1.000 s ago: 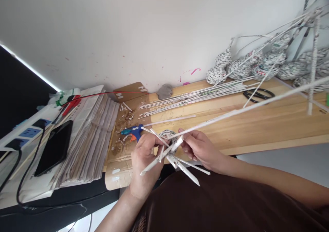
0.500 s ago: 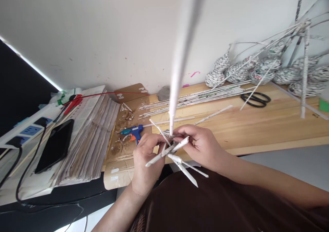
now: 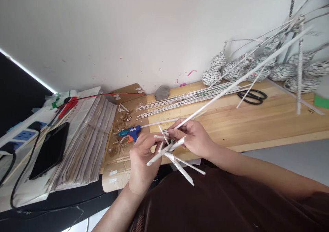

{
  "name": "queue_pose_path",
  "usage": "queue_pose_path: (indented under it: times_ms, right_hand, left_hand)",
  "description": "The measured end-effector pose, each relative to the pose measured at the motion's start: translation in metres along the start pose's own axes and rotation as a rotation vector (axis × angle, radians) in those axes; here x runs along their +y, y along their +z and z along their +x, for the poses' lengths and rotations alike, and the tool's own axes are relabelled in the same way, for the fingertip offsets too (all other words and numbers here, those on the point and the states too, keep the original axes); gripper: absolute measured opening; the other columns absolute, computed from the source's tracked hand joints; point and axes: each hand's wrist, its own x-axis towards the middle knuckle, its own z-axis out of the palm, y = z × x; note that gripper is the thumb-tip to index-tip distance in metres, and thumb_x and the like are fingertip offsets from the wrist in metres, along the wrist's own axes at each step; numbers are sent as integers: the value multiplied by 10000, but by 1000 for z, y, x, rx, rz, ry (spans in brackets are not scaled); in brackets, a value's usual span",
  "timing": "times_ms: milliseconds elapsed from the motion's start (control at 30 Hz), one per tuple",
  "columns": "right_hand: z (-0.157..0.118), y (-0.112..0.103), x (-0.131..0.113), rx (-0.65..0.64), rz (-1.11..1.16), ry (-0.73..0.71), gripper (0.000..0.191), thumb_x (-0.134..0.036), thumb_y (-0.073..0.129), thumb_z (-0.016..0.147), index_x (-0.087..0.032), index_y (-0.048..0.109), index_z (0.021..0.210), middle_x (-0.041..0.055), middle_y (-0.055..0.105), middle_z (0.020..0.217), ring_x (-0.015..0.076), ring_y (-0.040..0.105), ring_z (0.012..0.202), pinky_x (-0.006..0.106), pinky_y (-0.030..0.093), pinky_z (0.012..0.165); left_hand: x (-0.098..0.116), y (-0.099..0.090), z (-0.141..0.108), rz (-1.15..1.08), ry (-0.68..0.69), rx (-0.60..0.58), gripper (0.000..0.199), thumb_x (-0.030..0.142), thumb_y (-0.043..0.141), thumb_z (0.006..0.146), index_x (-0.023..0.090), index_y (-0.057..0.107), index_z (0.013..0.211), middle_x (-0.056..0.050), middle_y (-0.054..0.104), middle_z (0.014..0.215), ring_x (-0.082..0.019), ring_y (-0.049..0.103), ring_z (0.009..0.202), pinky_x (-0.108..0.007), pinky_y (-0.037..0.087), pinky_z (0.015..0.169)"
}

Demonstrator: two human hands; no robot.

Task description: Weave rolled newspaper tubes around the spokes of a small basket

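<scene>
Between my hands is a small woven bundle of rolled-paper sticks [image 3: 181,172], their short ends pointing out in several directions over my lap. My left hand [image 3: 145,156] is closed around the left side of this bundle. My right hand [image 3: 196,137] pinches a long white paper tube [image 3: 221,94] near its lower end, close to the bundle's middle. The tube slants up and to the right across the table. My fingers partly hide the centre of the weave.
On the wooden table [image 3: 272,122] lie loose paper sticks [image 3: 185,100] and black scissors [image 3: 252,97]. Woven paper gourds [image 3: 214,69] stand along the wall. To the left are a blue glue gun [image 3: 132,133], a newspaper stack [image 3: 89,146], a phone [image 3: 50,151] and a power strip [image 3: 25,134].
The long tube has swung from nearly upright in front of me down to the right. My right hand has shifted slightly left with it, while my left hand keeps its hold.
</scene>
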Motion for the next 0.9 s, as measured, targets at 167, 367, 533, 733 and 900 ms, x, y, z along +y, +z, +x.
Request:
queue_pose_path:
  times_ms: [167,367,533,733,900]
  right_hand:
    - [-2,5,-1,-15,81,-68,323,-420,818,769,-179,673,927,16,708,786,145,680,685,273,578,631]
    - [-7,6,6,-9,-99,-203,368,-296,792,799,-205,687,1140,20,690,877,143,671,755,252,551,652]
    - [-9,3,-3,-81,-360,-379,369,-264,799,821,-212,734,1181,61,738,982,166,692,841,266,551,724]
    - [-11,0,0,-57,-522,-402,247,-182,733,867,-203,735,1114,29,739,903,132,690,750,230,530,688]
    - [-12,3,4,-1,-644,-511,138,-90,672,843,-188,710,932,20,711,825,128,666,740,217,504,687]
  left_hand:
    - [4,0,4,61,49,-10,132,128,680,866,240,746,890,-30,770,927,-192,700,867,-311,537,771]
    - [2,0,2,96,-1,5,85,149,699,858,230,723,872,-5,749,830,-180,676,788,-297,515,736]
    - [1,0,-1,84,-104,7,119,180,755,824,230,678,900,9,745,842,-171,711,806,-278,538,748]
    - [4,4,-1,56,-226,24,251,185,783,782,232,627,972,32,762,842,-140,731,720,-225,554,663]
    - [2,5,1,34,-174,61,224,163,720,807,225,692,1020,-7,779,952,-171,739,829,-272,576,759]
